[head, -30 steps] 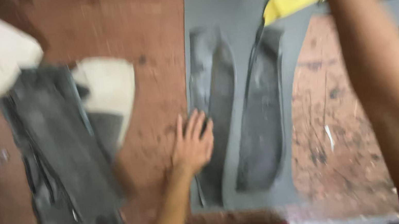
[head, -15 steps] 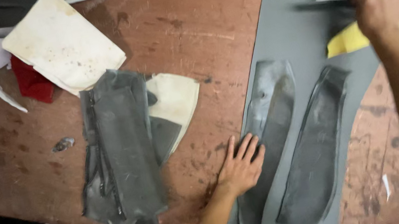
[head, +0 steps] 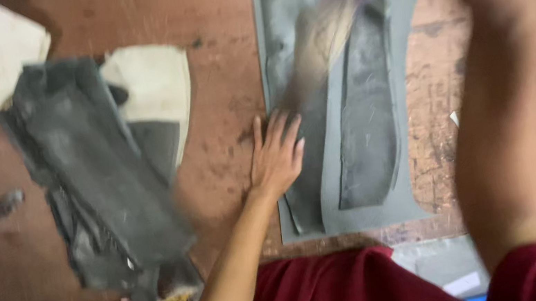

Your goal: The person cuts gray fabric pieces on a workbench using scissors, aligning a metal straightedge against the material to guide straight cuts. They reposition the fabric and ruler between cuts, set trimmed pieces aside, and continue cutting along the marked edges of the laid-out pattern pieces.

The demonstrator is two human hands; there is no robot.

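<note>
Here the left hand [head: 276,158] lies flat, fingers spread, on a grey leather piece [head: 304,166] near the table's [head: 215,74] front edge; the right hand's grip cannot be told.

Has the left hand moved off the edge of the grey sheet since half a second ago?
No. The left hand remains flat on the grey sheet's left edge.

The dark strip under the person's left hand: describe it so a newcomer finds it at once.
Find the grey sheet on the brown table. Two dark curved strips lie on it side by side. It is the left strip, the one whose edge the flat left hand presses; the right strip lies untouched.
</note>
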